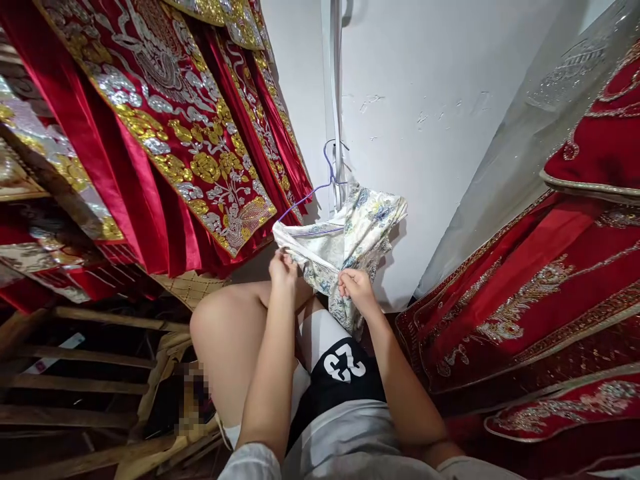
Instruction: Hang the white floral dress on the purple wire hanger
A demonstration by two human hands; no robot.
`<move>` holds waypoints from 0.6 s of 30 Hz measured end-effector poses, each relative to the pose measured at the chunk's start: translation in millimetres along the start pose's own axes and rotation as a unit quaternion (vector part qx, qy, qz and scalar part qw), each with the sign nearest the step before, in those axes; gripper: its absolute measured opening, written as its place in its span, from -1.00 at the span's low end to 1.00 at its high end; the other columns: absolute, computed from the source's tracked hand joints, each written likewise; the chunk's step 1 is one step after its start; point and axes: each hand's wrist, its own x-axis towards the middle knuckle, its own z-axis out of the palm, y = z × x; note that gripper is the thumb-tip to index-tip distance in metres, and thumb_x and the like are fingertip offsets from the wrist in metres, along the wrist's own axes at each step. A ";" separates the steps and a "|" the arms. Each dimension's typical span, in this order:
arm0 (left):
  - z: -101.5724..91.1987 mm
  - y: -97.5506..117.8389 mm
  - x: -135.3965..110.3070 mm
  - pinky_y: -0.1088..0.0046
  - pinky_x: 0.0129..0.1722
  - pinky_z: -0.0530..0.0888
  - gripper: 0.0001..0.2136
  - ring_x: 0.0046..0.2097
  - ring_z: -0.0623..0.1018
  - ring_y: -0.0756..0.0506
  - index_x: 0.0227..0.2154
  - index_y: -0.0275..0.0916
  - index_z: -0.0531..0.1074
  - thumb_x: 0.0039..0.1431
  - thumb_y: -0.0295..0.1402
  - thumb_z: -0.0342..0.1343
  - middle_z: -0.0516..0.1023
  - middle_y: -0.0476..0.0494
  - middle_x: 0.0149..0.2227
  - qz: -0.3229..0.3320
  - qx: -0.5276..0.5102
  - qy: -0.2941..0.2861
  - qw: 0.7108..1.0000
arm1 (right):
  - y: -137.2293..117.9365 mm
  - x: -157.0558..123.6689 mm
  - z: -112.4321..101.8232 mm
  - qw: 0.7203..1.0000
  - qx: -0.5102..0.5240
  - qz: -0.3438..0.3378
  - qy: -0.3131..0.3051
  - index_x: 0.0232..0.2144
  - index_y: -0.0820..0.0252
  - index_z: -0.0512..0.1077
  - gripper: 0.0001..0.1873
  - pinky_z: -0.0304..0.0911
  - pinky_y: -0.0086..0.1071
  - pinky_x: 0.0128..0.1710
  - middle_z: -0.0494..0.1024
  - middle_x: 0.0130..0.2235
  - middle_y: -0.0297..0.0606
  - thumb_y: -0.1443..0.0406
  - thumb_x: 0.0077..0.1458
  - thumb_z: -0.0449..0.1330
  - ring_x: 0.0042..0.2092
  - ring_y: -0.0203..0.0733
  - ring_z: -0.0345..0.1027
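A white garment with a blue and yellow floral print (pixel 357 230) hangs on a thin blue wire hanger (pixel 320 187) hooked on a white strip on the wall. My left hand (pixel 283 265) pinches the garment's left lower edge with its fingers closed. My right hand (pixel 354 285) grips a fold of the same cloth a little lower and to the right. Both hands are above my raised bare knee (pixel 227 320).
Red robes with gold and silver embroidery (pixel 165 120) hang close on the left, and more red embroidered cloth (pixel 540 307) is piled on the right. A wooden slatted frame (pixel 75 373) lies at the lower left. The white wall (pixel 425 100) stands straight ahead.
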 end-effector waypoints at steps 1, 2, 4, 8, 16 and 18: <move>-1.1 -12.4 -6.1 0.58 -0.46 0.33 -0.75 -0.57 0.29 0.06 -0.52 -0.18 0.18 0.28 -0.38 0.05 0.20 0.11 -0.61 -0.003 0.042 -0.019 0.999 | -1.2 -0.1 -3.2 1.000 -0.002 0.004 0.002 -0.65 0.13 0.32 -0.74 0.03 -0.42 -0.55 0.32 -0.69 -0.42 0.20 0.02 0.14 -0.60 -0.33 0.13; -1.2 -22.4 -11.6 0.56 -0.43 0.34 -0.77 -0.54 0.32 0.05 -0.52 -0.19 0.21 0.25 -0.40 0.05 0.24 0.09 -0.60 -0.001 0.084 -0.041 0.996 | -2.7 -0.1 -7.5 1.000 -0.007 0.008 0.006 -0.65 0.13 0.32 -0.75 0.02 -0.43 -0.55 0.31 -0.69 -0.42 0.21 0.01 0.13 -0.61 -0.33 0.13; 0.0 -33.5 -19.8 0.51 -0.34 0.36 -0.83 -0.46 0.38 0.00 -0.53 -0.21 0.29 0.17 -0.44 0.09 0.33 0.04 -0.56 0.004 0.160 -0.089 0.983 | -5.8 -0.8 -17.9 0.999 -0.024 0.020 0.007 -0.66 0.13 0.31 -0.75 0.01 -0.43 -0.57 0.30 -0.70 -0.42 0.21 0.00 0.13 -0.61 -0.33 0.11; 5.4 -27.1 -33.6 0.44 -0.24 0.32 -0.83 -0.36 0.40 -0.08 -0.60 -0.25 0.38 -0.06 -0.51 0.28 0.37 0.02 -0.57 0.000 0.279 -0.198 0.940 | -6.5 -4.8 -35.8 0.991 -0.094 0.067 -0.064 -0.67 0.13 0.32 -0.72 0.04 -0.43 -0.56 0.31 -0.71 -0.41 0.19 0.01 0.14 -0.61 -0.32 0.14; 37.2 0.3 -89.8 0.43 -0.12 0.38 -0.71 -0.21 0.43 -0.07 -0.32 -0.24 0.45 0.26 -0.09 0.17 0.46 -0.06 -0.31 0.099 0.190 -0.470 0.856 | 9.9 3.9 -59.1 0.983 -0.165 0.063 0.042 -0.55 0.12 0.40 -0.55 0.25 -0.32 -0.39 0.48 -0.51 -0.25 -0.08 0.12 0.12 -0.40 -0.15 0.34; 44.3 6.7 -99.7 0.42 -0.09 0.39 -0.71 -0.19 0.45 -0.08 -0.32 -0.25 0.46 0.26 -0.09 0.19 0.47 -0.08 -0.30 0.106 0.177 -0.499 0.842 | 6.0 8.6 -61.0 0.991 -0.122 0.046 0.042 -0.40 0.10 0.46 -0.42 0.33 -0.24 -0.23 0.54 -0.38 -0.17 -0.22 0.17 0.00 -0.23 -0.03 0.41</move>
